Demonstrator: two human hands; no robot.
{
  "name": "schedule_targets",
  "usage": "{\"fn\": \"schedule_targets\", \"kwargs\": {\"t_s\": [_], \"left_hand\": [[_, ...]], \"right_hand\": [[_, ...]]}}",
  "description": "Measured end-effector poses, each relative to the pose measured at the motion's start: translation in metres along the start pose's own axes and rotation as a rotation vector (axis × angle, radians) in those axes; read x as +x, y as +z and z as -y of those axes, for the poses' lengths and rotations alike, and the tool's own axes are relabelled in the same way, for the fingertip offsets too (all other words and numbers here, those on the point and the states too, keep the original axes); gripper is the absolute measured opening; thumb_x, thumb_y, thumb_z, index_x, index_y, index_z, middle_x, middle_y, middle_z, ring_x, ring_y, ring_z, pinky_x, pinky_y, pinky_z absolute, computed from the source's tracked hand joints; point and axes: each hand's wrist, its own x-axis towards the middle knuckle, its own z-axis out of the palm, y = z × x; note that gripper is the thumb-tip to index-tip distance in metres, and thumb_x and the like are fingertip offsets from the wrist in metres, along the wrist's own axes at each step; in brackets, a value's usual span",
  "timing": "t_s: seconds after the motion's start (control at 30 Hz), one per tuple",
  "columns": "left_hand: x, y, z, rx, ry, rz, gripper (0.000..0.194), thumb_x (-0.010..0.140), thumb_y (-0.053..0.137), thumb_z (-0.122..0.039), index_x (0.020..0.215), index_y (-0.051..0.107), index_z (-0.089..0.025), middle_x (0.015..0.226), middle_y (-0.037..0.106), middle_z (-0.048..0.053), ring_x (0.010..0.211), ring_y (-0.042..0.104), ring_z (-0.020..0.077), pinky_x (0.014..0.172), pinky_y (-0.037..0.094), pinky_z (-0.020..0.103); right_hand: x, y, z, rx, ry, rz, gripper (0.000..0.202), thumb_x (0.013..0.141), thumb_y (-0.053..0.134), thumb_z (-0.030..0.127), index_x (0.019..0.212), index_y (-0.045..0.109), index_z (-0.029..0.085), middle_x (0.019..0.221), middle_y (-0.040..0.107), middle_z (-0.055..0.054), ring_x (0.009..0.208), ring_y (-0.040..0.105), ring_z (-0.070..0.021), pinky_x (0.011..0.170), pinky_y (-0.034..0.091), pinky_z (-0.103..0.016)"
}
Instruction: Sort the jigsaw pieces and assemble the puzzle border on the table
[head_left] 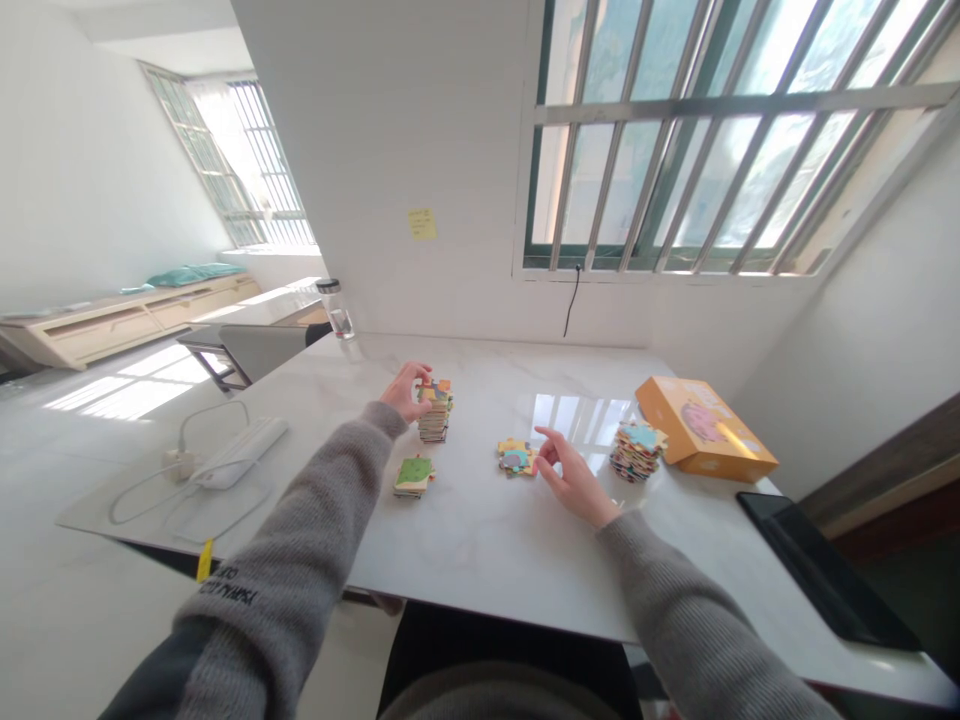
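as left hand (407,391) touches stack (435,420) — right hand (571,478) flanks pieces (516,457)

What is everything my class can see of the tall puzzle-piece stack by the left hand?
The tall stack is many thin pieces, seemingly cardboard, with slightly uneven edges. Its top shows orange, yellow and darker printing. It stands upright on the white, marble-patterned table, beyond the low green-topped stack. The left hand is at its top, fingers apparently touching it.
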Motion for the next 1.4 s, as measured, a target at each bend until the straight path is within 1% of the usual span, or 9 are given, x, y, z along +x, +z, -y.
{"fn": "schedule_targets", "kwargs": {"t_s": [0.33, 0.47, 0.63, 0.77, 0.87, 1.0, 1.1, 1.27, 1.4], "left_hand": [[-0.002, 0.008, 0.013, 0.045, 0.017, 0.028, 0.031, 0.061, 0.055, -0.013, 0.089, 0.046, -0.021, 0.109, 0.055, 0.008, 0.108, 0.058, 0.025, 0.102, 0.047, 0.046], [-0.004, 0.002, 0.001, 0.13, 0.038, 0.023, 0.034, 0.064, 0.054, -0.013, 0.097, 0.049, -0.019, 0.116, 0.055, 0.011, 0.112, 0.057, 0.0274, 0.104, 0.044, 0.05], [-0.004, 0.008, -0.057, 0.23, 0.1, -0.113, 0.03, 0.072, 0.051, -0.011, 0.101, 0.054, -0.019, 0.113, 0.06, 0.009, 0.111, 0.054, 0.0271, 0.104, 0.042, 0.047], [-0.016, 0.042, -0.117, 0.244, 0.133, 0.061, 0.023, 0.079, 0.054, -0.018, 0.102, 0.057, -0.02, 0.103, 0.063, 0.007, 0.102, 0.057, 0.0263, 0.099, 0.044, 0.045], [-0.032, 0.08, -0.14, 0.243, 0.096, 0.259, 0.027, 0.079, 0.058, -0.021, 0.106, 0.058, -0.022, 0.111, 0.063, 0.007, 0.108, 0.055, 0.0276, 0.094, 0.047, 0.043], [-0.05, 0.123, -0.134, 0.298, -0.058, 0.384, 0.036, 0.076, 0.061, -0.019, 0.112, 0.058, -0.02, 0.124, 0.059, 0.012, 0.118, 0.052, 0.0311, 0.097, 0.047, 0.045], [-0.058, 0.138, -0.117, 0.318, -0.125, 0.411, 0.033, 0.077, 0.061, -0.018, 0.11, 0.059, -0.02, 0.122, 0.061, 0.011, 0.117, 0.052, 0.0322, 0.097, 0.046, 0.048], [-0.061, 0.14, -0.102, 0.212, -0.127, 0.379, 0.021, 0.079, 0.064, -0.021, 0.1, 0.06, -0.021, 0.11, 0.066, 0.008, 0.109, 0.057, 0.0287, 0.094, 0.048, 0.045], [-0.06, 0.135, -0.104, 0.094, -0.019, 0.186, 0.028, 0.073, 0.07, -0.02, 0.099, 0.059, -0.021, 0.112, 0.066, 0.008, 0.109, 0.058, 0.0273, 0.095, 0.047, 0.043]], "right_hand": [[0.0, -0.002, 0.002, -0.027, 0.044, -0.016, 0.039, 0.099, 0.038, 0.027, 0.138, 0.042, 0.022, 0.082, 0.055, 0.0, 0.07, 0.055, -0.0158, 0.073, 0.049, -0.032], [0.001, -0.002, 0.001, -0.036, 0.045, -0.025, 0.039, 0.097, 0.04, 0.025, 0.136, 0.044, 0.021, 0.08, 0.057, 0.0, 0.07, 0.055, -0.0159, 0.073, 0.049, -0.031], [0.003, 0.001, -0.008, -0.147, 0.029, -0.033, 0.029, 0.093, 0.047, 0.022, 0.119, 0.058, 0.02, 0.088, 0.061, -0.005, 0.083, 0.059, -0.02, 0.08, 0.051, -0.035], [0.003, 0.005, -0.017, -0.234, -0.001, -0.001, 0.024, 0.092, 0.05, 0.02, 0.113, 0.062, 0.022, 0.106, 0.063, -0.009, 0.104, 0.056, -0.0251, 0.093, 0.048, -0.042], [0.002, 0.006, -0.022, -0.231, -0.008, -0.009, 0.026, 0.092, 0.05, 0.018, 0.115, 0.062, 0.023, 0.11, 0.063, -0.009, 0.107, 0.055, -0.025, 0.096, 0.047, -0.043], [0.003, 0.005, -0.025, -0.217, -0.005, -0.016, 0.028, 0.09, 0.05, 0.014, 0.115, 0.062, 0.022, 0.109, 0.062, -0.009, 0.105, 0.056, -0.0245, 0.093, 0.049, -0.043], [0.003, 0.005, -0.024, -0.22, 0.002, -0.019, 0.028, 0.09, 0.051, 0.014, 0.113, 0.062, 0.022, 0.108, 0.062, -0.009, 0.105, 0.056, -0.0246, 0.094, 0.048, -0.043], [0.004, 0.006, -0.023, -0.198, 0.012, -0.025, 0.024, 0.091, 0.052, 0.019, 0.112, 0.063, 0.022, 0.106, 0.062, -0.009, 0.106, 0.056, -0.0253, 0.094, 0.048, -0.044], [0.005, 0.004, -0.019, -0.106, 0.048, -0.084, 0.027, 0.093, 0.05, 0.024, 0.117, 0.06, 0.022, 0.106, 0.063, -0.009, 0.102, 0.059, -0.0245, 0.09, 0.049, -0.043]]}}
